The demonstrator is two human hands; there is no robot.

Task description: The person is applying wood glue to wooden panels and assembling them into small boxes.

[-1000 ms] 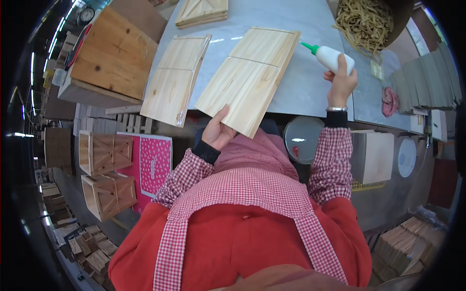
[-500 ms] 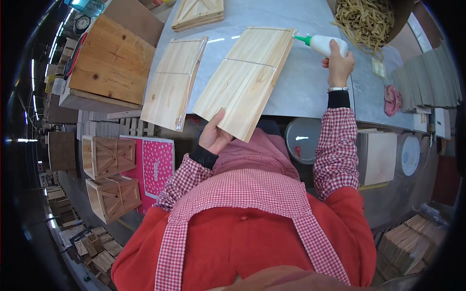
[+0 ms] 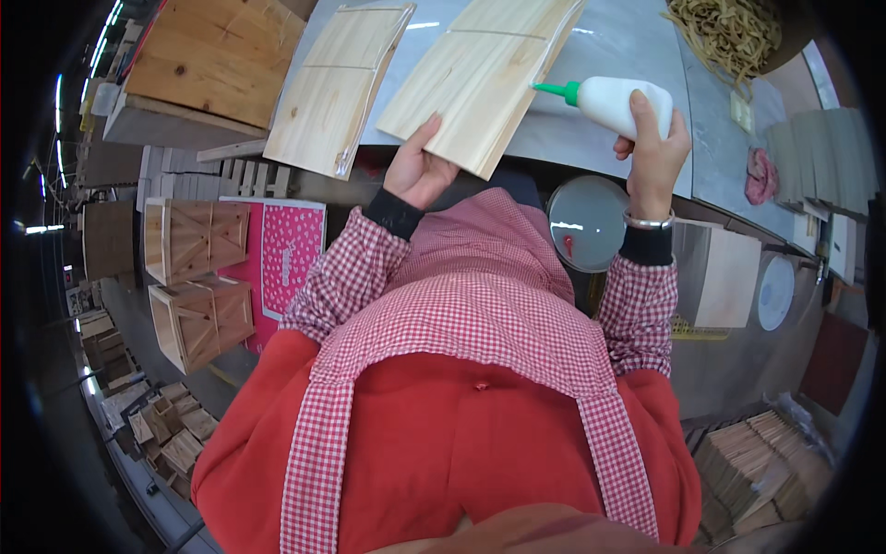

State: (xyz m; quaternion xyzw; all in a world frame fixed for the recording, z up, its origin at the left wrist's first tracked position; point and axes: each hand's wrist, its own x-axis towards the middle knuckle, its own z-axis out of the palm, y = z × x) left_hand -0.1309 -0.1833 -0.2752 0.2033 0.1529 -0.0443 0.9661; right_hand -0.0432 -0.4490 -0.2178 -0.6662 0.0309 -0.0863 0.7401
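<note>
Pointing left, glue bottle (image 3: 616,100) lying level, right fingers (image 3: 646,120) clamped around it; left fingers (image 3: 426,138) gripping board (image 3: 480,78).

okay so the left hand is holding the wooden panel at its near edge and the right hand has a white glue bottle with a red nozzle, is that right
Not quite. In the head view the glue bottle in the right hand has a green nozzle, not a red one. The left hand does hold the wooden panel at its near edge.

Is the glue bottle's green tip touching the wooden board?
No, the glue bottle in the right hand points its green tip near the wooden board, a small gap apart.
</note>
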